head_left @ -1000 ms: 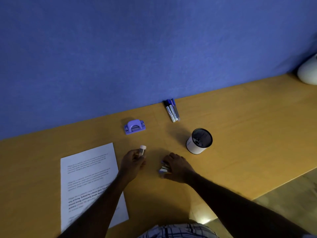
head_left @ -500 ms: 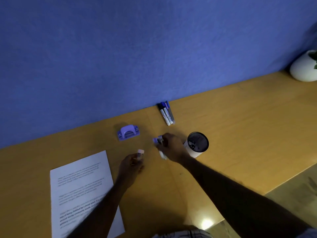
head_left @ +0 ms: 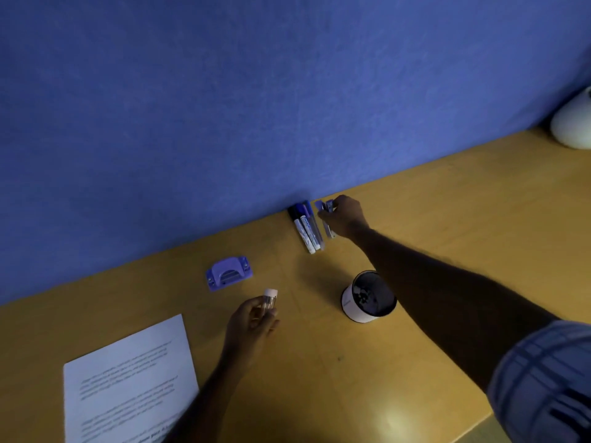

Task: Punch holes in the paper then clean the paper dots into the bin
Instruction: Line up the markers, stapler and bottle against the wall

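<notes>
Right hand (head_left: 347, 219) grasping blue pens (head_left: 329, 231) at desk (head_left: 463, 225) back edge by wall (head_left: 224, 107); left hand (head_left: 251, 322) grasping white-capped tube (head_left: 269, 298)

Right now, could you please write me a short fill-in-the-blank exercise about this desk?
1. The left hand holds a small tube with a ____ cap.
2. The right hand holds blue pens beside the markers, against the ____ wall.
3. The paper lies to the ____ of the left hand.
4. The bin stands beside the ____ forearm.
Missing words: white; blue; left; right.
</notes>
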Demonstrator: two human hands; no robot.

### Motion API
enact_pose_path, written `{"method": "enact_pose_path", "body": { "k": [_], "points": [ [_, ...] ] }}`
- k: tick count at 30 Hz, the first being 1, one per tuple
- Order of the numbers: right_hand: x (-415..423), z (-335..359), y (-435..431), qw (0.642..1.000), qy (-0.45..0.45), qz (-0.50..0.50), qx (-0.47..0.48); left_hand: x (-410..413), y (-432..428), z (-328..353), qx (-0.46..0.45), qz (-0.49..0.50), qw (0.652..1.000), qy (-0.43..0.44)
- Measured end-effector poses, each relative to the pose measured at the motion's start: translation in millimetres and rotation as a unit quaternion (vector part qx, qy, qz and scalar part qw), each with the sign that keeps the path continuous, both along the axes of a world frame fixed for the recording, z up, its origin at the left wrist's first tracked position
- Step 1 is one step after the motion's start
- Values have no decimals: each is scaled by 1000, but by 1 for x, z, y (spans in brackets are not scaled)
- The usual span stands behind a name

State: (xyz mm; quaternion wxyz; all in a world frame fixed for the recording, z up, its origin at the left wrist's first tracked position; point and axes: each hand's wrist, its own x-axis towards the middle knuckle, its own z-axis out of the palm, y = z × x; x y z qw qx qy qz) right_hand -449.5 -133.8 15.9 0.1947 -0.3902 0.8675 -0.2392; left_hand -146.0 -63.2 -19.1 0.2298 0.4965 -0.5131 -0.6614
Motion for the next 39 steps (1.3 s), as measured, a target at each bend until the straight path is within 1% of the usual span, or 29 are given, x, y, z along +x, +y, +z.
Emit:
{"method": "enact_pose_path", "body": {
  "k": [2, 5, 9, 15, 19, 20, 23, 24, 25, 27, 28, 29, 30, 32, 33, 36, 39],
  "points": [
    [-8, -8, -10, 1000, -2, -8, 20, -6, -2, -1, 12, 10, 1000, 10],
    [-17, -25, -24, 998, -30, -33, 41, -17, -7, -6, 33, 31, 999, 21],
    [-18, -39, -36, 997, -16, -50, 50, -26, -13, -9, 49, 41, 997, 39],
    [-22, -51, -47, 997, 0, -48, 52, -32, -19, -15, 36, 32, 998, 36],
    [-24, -49, -46, 997, -40, -57, 36, -34, -23, -14, 22, 12, 999, 23],
    [-24, -46, -44, 997, -38, -62, 32, -35, -23, -13, 20, 10, 1000, 20],
    [-22, -31, -32, 999, 22, -42, 7, -43, -27, -8, 13, 3, 1000, 8],
    [-17, -23, -28, 999, 23, -33, -7, -47, -29, -6, 5, -2, 1000, -5],
    [-12, -15, -23, 1000, 10, -18, -12, -52, -31, -4, 2, -1, 1000, -12],
    [5, 2, -14, 997, -58, 45, 17, -64, -33, 2, 16, 22, 1000, 6],
    [15, 11, -8, 988, -116, 90, 42, -69, -35, 6, 17, 31, 999, 18],
    [27, 19, -1, 972, -184, 134, 65, -74, -37, 9, 8, 36, 999, 24],
    [38, 25, 6, 953, -230, 176, 86, -78, -39, 11, -11, 31, 999, 19],
    [55, 30, 18, 933, -254, 232, 110, -85, -43, 13, -39, 14, 999, 7],
    [61, 30, 22, 932, -258, 233, 105, -87, -45, 14, -47, 8, 999, -3],
    [66, 26, 26, 942, -267, 192, 67, -92, -48, 17, -66, 6, 997, -26],
    [56, 20, 24, 943, -296, 146, 33, -91, -45, 18, -57, 14, 998, -30]
  ]
}}
